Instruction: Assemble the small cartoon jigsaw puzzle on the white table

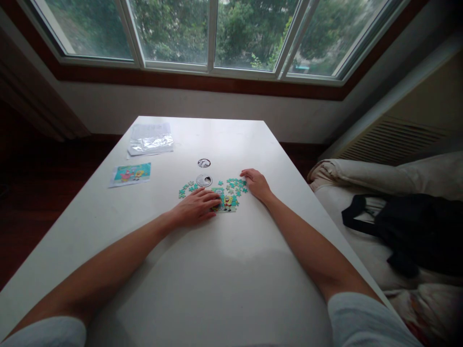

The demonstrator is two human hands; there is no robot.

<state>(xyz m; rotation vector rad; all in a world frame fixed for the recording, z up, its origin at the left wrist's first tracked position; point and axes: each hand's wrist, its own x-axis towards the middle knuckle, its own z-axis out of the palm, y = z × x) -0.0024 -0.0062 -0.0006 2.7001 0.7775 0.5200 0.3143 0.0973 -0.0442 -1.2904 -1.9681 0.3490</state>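
Note:
A partly joined jigsaw puzzle (228, 203) with a yellow cartoon figure lies on the white table. My left hand (197, 206) rests palm down over its left part, with fingers spread and hiding some of the picture. Loose turquoise jigsaw pieces (235, 185) are scattered just above the joined part, and another group of loose pieces (186, 189) lies to the left. Beside the right-hand group is my right hand (256, 183), its fingers loosely extended at the edge of the pieces. I see nothing held in it.
Two round items, a dark-rimmed disc (204, 163) and a silvery one (204, 180), lie beyond the puzzle. A picture card (130, 174) and a clear plastic bag over paper (151, 138) are at the left. Right of the white table (231, 270) stands a sofa with dark clothing (415, 231).

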